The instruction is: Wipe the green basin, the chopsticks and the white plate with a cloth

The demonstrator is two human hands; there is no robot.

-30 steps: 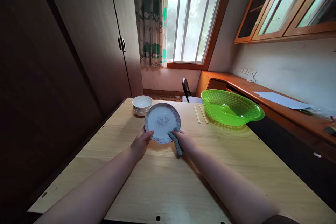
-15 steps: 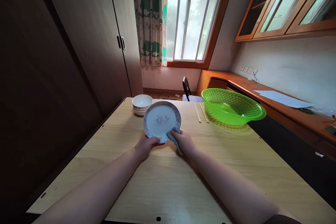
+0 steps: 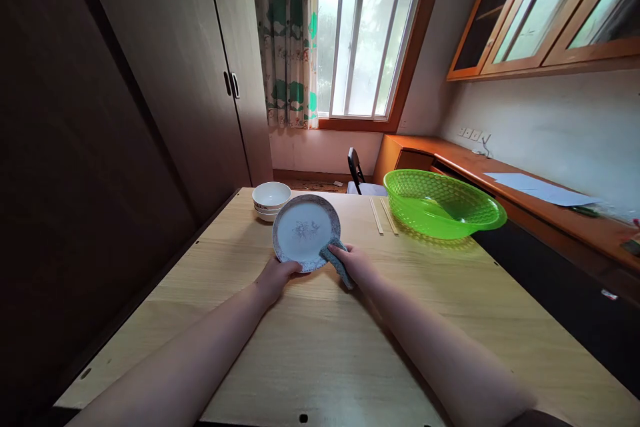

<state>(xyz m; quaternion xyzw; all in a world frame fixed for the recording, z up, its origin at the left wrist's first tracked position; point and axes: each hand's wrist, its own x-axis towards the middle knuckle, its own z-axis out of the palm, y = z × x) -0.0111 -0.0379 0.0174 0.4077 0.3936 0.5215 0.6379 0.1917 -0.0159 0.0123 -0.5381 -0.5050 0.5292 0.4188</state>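
Note:
A round white plate with a dark patterned rim and a small flower motif is held tilted up above the wooden table. My left hand grips its lower edge, thumb on the rim. My right hand is closed on a folded grey-blue cloth, which presses against the plate's lower right edge.
Stacked white bowls sit just behind the plate. A pair of chopsticks lies beside a green plastic basket at the right. A black chair stands beyond the table's far end. A wardrobe is on the left, an orange counter on the right.
My left hand has slid from the plate's left edge to its lower edge. My right hand with the cloth has shifted slightly up and right along the rim.

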